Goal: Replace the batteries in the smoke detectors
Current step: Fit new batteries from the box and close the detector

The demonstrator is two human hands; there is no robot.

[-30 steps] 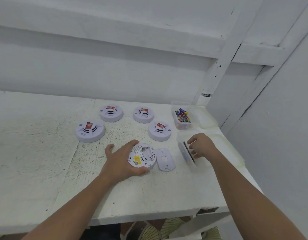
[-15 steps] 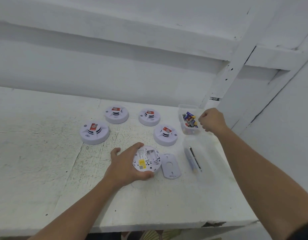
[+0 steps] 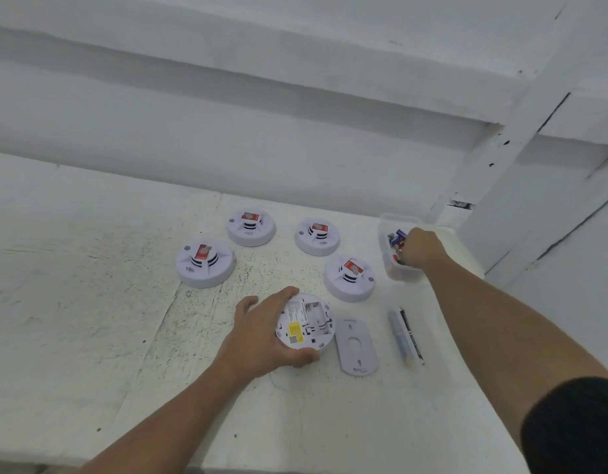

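The left hand (image 3: 261, 340) grips the open smoke detector (image 3: 306, 321), which lies upside down on the white table (image 3: 90, 302). Its back cover (image 3: 356, 347) is off and lies just beside it. The battery space looks empty, I think. Loose batteries (image 3: 406, 336) lie to the right of the cover. They may be the old ones.

The right hand (image 3: 420, 249) reaches into the clear tub of batteries (image 3: 394, 234) at the back. Its fingers dip inside, but I cannot tell if they hold a battery yet.

So this detector looks about half done. It needs new batteries and its cover. The four other smoke detectors (image 3: 205, 265) sit closed, right way up. I cannot tell if they are done.
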